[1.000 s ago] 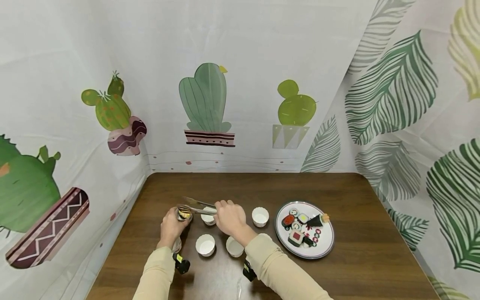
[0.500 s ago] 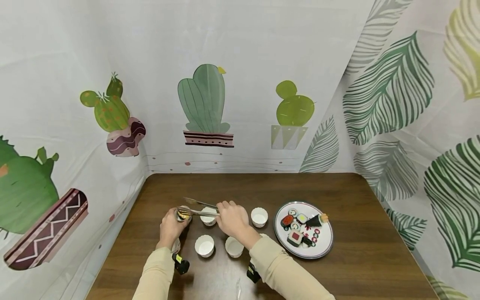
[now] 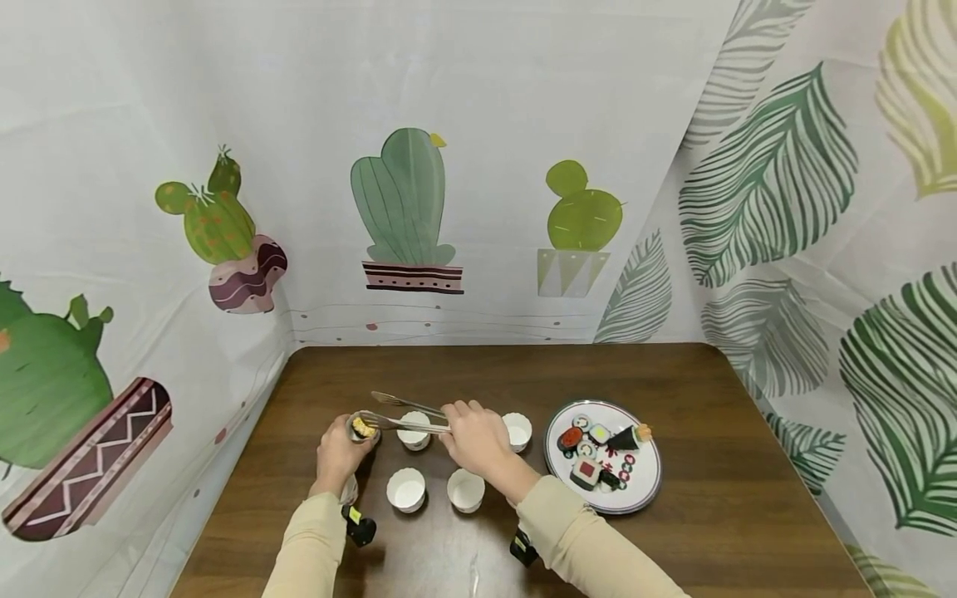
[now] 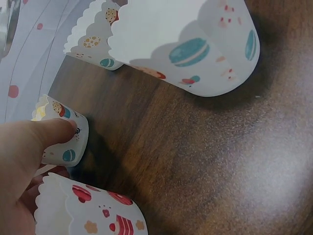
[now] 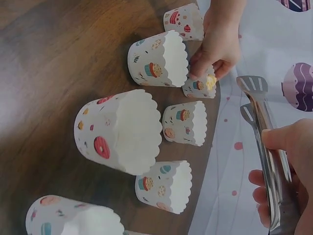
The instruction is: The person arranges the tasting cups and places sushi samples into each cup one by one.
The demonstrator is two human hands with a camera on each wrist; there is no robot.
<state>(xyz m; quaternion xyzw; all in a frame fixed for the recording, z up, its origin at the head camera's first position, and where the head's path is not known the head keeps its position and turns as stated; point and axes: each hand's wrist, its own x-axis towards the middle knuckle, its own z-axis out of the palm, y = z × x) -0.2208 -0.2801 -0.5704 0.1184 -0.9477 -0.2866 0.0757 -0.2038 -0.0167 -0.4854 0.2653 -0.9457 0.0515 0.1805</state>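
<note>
My left hand [image 3: 340, 455] holds a small paper baking cup [image 4: 68, 152] at the table's left, fingers and thumb around its side. A yellow piece [image 3: 363, 427] sits inside that cup, showing at its rim in the right wrist view. Metal tongs [image 3: 407, 425] are gripped in my right hand [image 3: 478, 438]. Their slotted tips [image 5: 252, 84] stand apart with nothing between them, over and just right of the cup. A printed paper cup [image 4: 88, 208] stands close to my left hand.
More scalloped paper cups stand in two rows, among them a front cup [image 3: 406, 490], another front cup [image 3: 466, 491] and a back cup [image 3: 414, 432]. A round white plate [image 3: 635, 498] bearing several sushi pieces [image 3: 586, 473] lies at the right.
My right hand has drawn back to the right with the tongs, whose tips have come off the yellow piece. The left hand stays at the cup.
</note>
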